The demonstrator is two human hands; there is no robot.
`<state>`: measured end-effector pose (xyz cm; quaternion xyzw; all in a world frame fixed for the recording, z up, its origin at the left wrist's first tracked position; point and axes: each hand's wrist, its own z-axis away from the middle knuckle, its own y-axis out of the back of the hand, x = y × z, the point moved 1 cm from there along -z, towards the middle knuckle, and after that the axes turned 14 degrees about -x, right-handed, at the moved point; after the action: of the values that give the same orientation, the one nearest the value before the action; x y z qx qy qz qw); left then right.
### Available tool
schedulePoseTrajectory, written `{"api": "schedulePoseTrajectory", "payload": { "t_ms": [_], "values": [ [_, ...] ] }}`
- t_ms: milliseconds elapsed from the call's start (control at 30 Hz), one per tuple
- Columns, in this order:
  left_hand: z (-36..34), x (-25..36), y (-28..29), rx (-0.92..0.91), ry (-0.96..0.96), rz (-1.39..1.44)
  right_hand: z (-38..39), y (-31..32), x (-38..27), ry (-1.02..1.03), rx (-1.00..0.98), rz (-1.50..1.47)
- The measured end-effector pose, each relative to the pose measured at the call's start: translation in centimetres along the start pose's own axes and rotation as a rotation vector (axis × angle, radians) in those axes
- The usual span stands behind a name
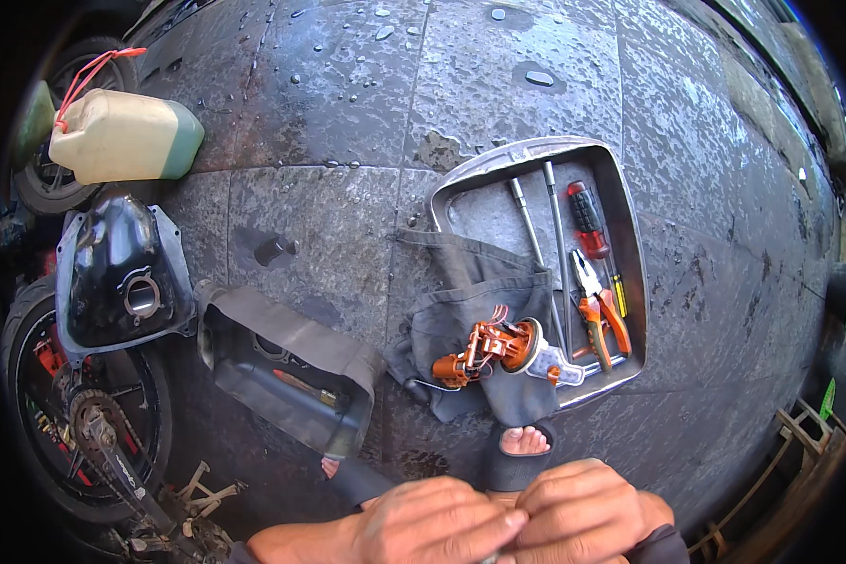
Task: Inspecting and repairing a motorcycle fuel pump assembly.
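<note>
At the lower edge, my left hand [432,522] and my right hand [587,512] meet, both with fingers curled and pressed together. A tiny bit of something shows under the fingertips, too little to name. Beyond them an orange fuel pump unit [489,352] with a pale filter rests on a dark grey cloth [451,315], partly over a metal tray [634,282]. Inside the tray are orange-handled pliers [600,305], a red and black screwdriver [587,221] and long metal rods [556,235].
Left lie an open black casing [291,324] and a black fuel tank [127,263]. A motorcycle wheel [150,414] stands beneath the tank, and a jerrycan [113,136] with greenish liquid lies farther off. Water drops spot the tiled floor [517,103]. A wooden frame [790,470] is at the right.
</note>
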<state>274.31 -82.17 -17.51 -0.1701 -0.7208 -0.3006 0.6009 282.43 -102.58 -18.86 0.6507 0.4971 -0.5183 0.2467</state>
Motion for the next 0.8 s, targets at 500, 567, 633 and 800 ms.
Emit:
{"api": "schedulePoseTrajectory", "payload": {
  "t_ms": [500,567,633,800],
  "values": [
    [1.2,-4.9,-5.7,0.184,0.422,0.080,3.1,-1.9,2.8,-0.531,0.147,0.272],
    [2.0,-6.9,-7.5,0.219,0.511,0.156,4.5,-3.1,4.2,-0.586,0.181,0.303],
    [2.5,-7.7,-7.9,0.254,0.585,0.242,5.3,-4.2,5.4,-0.627,0.229,0.288],
    [2.7,-8.9,-7.5,0.356,0.610,0.260,5.1,-3.3,5.1,-0.848,0.298,0.212]
  ]
}}
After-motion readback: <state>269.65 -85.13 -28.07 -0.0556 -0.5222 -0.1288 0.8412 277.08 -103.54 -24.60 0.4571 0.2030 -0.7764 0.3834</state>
